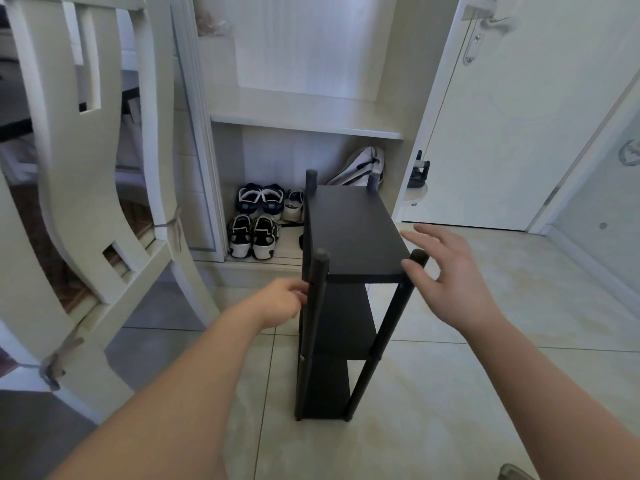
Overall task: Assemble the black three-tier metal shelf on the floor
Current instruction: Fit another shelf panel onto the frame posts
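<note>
Upright: shelf (341,320) stands on the tiled floor (450,393) before the open cabinet (304,114), long axis vertical, top board (349,230) running lengthwise away toward the cabinet. Count: three boards, four posts. Left hand (282,301) at near-left post (317,306), fingers curled against it; grip cannot be told. Right hand (446,271) spread, holding nothing, thumb beside near-right post (398,306).

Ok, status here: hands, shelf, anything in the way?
Left hand at front-left post, grip unclear; right hand open, thumb by front-right post. Black three-tier metal shelf upright on floor. White wooden chair close beside it.
</note>
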`<move>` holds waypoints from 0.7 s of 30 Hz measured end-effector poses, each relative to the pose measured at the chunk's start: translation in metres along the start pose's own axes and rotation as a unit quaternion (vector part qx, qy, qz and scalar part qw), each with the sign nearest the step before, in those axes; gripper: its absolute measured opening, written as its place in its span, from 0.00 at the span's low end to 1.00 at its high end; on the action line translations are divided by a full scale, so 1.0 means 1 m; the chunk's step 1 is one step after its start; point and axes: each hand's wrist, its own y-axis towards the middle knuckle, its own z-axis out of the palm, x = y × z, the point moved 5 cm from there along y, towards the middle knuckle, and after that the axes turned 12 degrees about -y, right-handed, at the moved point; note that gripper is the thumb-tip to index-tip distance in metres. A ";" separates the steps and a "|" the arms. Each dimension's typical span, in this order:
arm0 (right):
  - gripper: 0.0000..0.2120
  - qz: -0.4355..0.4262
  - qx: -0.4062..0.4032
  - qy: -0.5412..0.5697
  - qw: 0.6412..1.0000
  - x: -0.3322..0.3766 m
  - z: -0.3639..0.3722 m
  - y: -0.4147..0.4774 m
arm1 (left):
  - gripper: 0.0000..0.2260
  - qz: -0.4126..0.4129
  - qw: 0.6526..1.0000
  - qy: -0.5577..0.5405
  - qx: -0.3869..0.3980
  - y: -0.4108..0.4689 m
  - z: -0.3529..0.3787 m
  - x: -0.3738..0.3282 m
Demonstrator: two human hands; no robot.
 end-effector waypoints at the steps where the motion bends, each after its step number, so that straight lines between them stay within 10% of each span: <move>1: 0.22 -0.018 0.018 -0.028 0.999 0.005 0.003 -0.003 | 0.21 -0.003 0.999 0.026 0.029 0.001 0.005 0.008; 9: 0.32 -0.050 0.113 -0.225 0.966 0.018 0.023 -0.032 | 0.04 0.064 0.995 0.068 -0.036 0.010 0.030 0.038; 21: 0.43 0.006 0.144 -0.314 0.939 -0.019 0.008 -0.058 | 0.13 0.183 0.973 0.049 -0.130 -0.003 0.059 0.005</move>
